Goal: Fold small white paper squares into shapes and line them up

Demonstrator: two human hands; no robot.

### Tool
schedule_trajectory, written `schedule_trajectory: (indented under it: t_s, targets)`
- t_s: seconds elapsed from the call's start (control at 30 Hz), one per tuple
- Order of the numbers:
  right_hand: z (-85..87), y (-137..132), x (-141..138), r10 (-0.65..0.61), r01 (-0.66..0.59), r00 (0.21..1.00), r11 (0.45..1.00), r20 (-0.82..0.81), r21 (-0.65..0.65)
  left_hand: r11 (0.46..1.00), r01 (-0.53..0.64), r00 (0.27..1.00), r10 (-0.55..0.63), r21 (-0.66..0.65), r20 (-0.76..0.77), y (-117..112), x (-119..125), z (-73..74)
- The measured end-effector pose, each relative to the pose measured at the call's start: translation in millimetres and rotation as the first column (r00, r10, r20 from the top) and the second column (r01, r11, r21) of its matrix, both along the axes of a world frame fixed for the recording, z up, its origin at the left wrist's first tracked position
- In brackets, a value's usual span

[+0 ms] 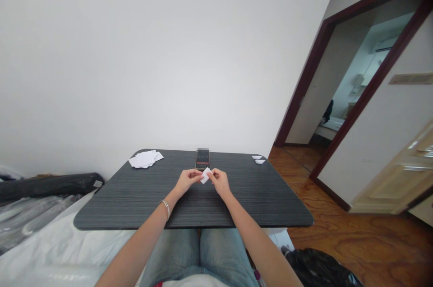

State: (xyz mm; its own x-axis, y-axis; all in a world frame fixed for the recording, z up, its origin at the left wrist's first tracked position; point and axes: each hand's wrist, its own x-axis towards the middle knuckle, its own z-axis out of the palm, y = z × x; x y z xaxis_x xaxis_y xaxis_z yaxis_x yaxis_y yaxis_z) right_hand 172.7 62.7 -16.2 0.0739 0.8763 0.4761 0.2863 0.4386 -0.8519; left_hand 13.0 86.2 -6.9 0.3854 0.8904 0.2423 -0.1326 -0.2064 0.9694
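My left hand [187,180] and my right hand [219,181] meet above the middle of a dark striped table [135,201]. Both pinch one small white piece of paper [205,175] between their fingertips, held just above the tabletop. A silver bracelet sits on my left wrist. Right behind the hands a phone [203,159] lies flat on the table.
A loose pile of white paper sheets [145,159] lies at the table's far left corner. Two small folded white pieces [258,159] rest at the far right corner. A white wall stands behind; an open doorway and wooden floor are to the right.
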Motion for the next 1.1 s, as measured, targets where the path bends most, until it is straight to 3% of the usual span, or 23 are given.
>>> schedule_trajectory:
  t_s: [0.27, 0.53, 0.67, 1.1]
  targets:
    - [4.2, -4, -2, 0.013, -0.012, 0.999, 1.000, -0.029, 0.007, 1.000, -0.004, 1.000, 0.004, 0.007, 0.001, 0, 0, 0.5]
    - [5.8, -2, -3, 0.093, -0.118, 0.957, 0.990, -0.275, -0.075, 0.999, -0.040, 0.999, 0.040, 0.030, -0.005, 2, -1, -2.4]
    - [1.7, 2, -1, 0.142, -0.182, 0.950, 0.976, -0.278, -0.123, 0.996, -0.071, 0.997, 0.072, 0.053, -0.018, 2, -2, -1.6]
    - [-0.2, 5, -4, 0.143, -0.197, 0.926, 0.973, -0.348, -0.124, 0.997, -0.058, 0.997, 0.060, 0.060, -0.042, 2, -3, -1.4]
